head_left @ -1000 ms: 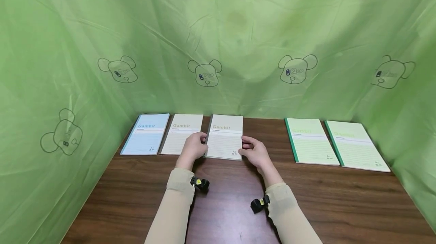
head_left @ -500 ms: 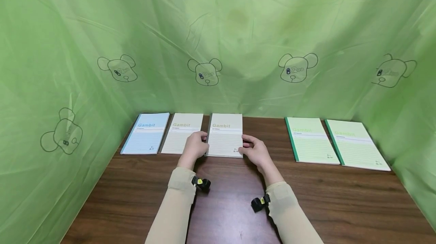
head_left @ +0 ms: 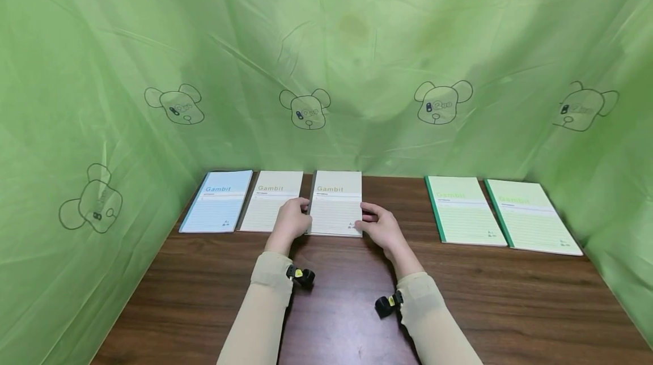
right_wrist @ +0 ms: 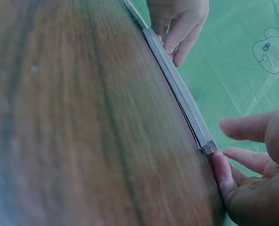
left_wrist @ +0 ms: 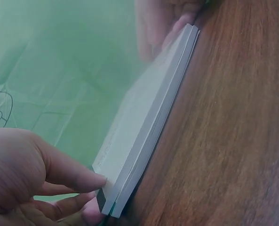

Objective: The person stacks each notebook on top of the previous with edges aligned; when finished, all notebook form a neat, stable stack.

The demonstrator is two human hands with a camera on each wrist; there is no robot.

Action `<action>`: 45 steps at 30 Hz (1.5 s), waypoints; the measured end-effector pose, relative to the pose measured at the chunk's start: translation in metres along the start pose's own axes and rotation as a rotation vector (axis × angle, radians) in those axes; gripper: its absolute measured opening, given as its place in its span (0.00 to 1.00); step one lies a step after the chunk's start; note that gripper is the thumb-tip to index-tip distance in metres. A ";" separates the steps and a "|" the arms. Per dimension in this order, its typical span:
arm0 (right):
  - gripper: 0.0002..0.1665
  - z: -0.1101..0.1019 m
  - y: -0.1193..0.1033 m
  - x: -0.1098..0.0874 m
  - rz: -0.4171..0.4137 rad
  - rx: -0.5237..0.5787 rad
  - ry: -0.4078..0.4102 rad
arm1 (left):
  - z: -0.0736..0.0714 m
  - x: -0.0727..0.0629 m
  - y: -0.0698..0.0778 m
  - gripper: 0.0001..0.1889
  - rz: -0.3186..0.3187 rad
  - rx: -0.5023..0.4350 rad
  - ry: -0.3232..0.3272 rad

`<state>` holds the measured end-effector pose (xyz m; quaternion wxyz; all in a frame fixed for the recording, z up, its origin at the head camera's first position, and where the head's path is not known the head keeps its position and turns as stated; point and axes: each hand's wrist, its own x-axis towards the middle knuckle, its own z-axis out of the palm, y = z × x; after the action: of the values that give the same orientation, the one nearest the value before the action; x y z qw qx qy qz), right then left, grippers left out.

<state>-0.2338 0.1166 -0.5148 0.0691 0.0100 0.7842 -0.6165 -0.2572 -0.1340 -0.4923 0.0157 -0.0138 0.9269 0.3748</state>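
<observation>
A white notebook (head_left: 336, 204) with a dark spine lies flat between my two hands. Its near edge shows two layers in the left wrist view, and a bit of green peeks out beneath at the spine corner. My left hand (head_left: 292, 220) pinches that corner, thumb (left_wrist: 96, 181) on the cover and fingers at the spine side. On the opposite side, my right hand (head_left: 381, 228) touches the notebook's right edge near the front corner. In the right wrist view, one finger (right_wrist: 221, 169) meets the corner while an upper digit stands clear of it.
Another white notebook (head_left: 275, 186) and a blue notebook (head_left: 216, 200) lie to the left. Two green notebooks (head_left: 464, 209) are at the right. Behind and beside the wooden table (head_left: 347, 308) hangs a green curtain (head_left: 367, 59).
Little differs: both hands stay at the sides of the white notebook, and its near edge looks slightly straighter and farther back than a second ago. The other notebooks have not moved.
</observation>
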 end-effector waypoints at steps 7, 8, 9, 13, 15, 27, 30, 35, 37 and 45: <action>0.33 -0.010 -0.008 -0.003 -0.009 0.064 -0.043 | -0.003 -0.002 0.008 0.27 -0.031 -0.053 0.019; 0.33 -0.012 -0.009 -0.003 -0.004 0.061 -0.045 | -0.004 -0.003 0.009 0.27 -0.033 -0.058 0.025; 0.33 -0.015 -0.011 -0.004 -0.004 0.058 -0.046 | -0.004 -0.004 0.011 0.28 -0.034 -0.068 0.035; 0.33 -0.023 -0.017 -0.006 -0.007 0.038 -0.021 | -0.003 -0.007 0.020 0.29 -0.020 -0.135 0.082; 0.34 -0.029 -0.020 -0.008 -0.014 0.035 -0.017 | -0.002 -0.008 0.025 0.29 -0.004 -0.166 0.110; 0.34 -0.093 -0.036 -0.020 -0.117 -0.079 -0.041 | 0.024 -0.014 0.065 0.28 0.169 -0.146 0.217; 0.37 -0.118 -0.041 -0.027 -0.129 -0.122 -0.064 | 0.035 -0.014 0.084 0.28 0.202 -0.141 0.181; 0.39 -0.166 -0.036 -0.038 -0.135 -0.184 -0.053 | 0.063 -0.015 0.125 0.29 0.337 -0.091 0.075; 0.38 -0.185 -0.028 -0.042 -0.154 -0.174 -0.048 | 0.073 -0.016 0.138 0.29 0.361 -0.103 0.030; 0.21 -0.263 0.011 -0.061 -0.132 -0.006 0.022 | 0.119 -0.016 0.168 0.27 0.258 -0.170 -0.060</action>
<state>-0.1980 0.3781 -0.4573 0.0194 -0.0351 0.7857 -0.6174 -0.2448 0.0701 -0.4603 -0.0060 0.1153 0.8850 0.4511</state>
